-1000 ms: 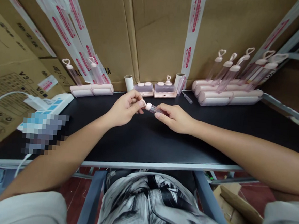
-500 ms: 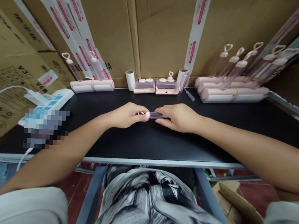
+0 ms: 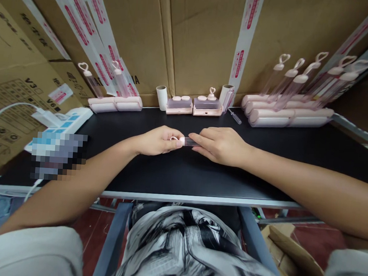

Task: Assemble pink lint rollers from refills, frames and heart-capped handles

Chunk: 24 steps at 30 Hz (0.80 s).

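Above the middle of the black table, I hold a slim see-through tube (image 3: 189, 142) lying level between my hands. It has a pale pink cap with a loop at its left end. My left hand (image 3: 154, 140) is closed, with thumb and fingers pinching the cap; part of the loop shows between them. From the other side my right hand (image 3: 224, 146) wraps the tube's body, index finger stretched along it towards the cap. The tube's right end is hidden under my right hand.
At the back right, several pink cylinders (image 3: 269, 118) bear upright tubes with heart-shaped loops; a smaller group (image 3: 128, 104) stands back left. Between them are two small pink boxes (image 3: 207, 110), white cardboard tubes (image 3: 161, 98) and a small screwdriver (image 3: 235, 116). A power strip (image 3: 74, 120) lies left.
My right hand has shifted its fingers on the tube, its fingertips now closer to the cap, leaving less of the tube showing. The left hand keeps its pinch. The view has shifted slightly.
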Tool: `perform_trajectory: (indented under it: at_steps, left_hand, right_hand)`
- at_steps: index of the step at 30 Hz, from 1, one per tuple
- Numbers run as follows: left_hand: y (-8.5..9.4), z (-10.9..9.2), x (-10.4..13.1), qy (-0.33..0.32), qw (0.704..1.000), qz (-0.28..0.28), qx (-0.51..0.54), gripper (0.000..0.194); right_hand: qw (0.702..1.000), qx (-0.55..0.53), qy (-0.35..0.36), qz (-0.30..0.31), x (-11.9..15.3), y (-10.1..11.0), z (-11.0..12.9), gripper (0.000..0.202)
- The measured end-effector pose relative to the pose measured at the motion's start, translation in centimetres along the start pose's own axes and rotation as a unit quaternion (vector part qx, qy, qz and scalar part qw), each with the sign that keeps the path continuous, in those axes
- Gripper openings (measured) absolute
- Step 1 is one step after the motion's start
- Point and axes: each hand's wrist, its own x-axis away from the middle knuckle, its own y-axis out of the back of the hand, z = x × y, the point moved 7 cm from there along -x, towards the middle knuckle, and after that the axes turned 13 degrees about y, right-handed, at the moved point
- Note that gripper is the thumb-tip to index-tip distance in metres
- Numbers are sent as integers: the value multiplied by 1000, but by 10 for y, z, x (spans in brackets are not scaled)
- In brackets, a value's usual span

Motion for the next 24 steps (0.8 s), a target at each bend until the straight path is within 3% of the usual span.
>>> perform_trajectory:
  at_steps: [7,16,24]
  left_hand:
    - [-5,12,-5,35,992,48,112,60]
    - [-15,24,-5,82,964,131,218,52]
    - [-13,22,-6,55,983,99,147,57]
  right_hand:
    - [999,27,19,-25,0,3,5,41]
    - [985,91,54,-133,2,15,22,29]
    - [991,70,48,-104,1,10,19,32]
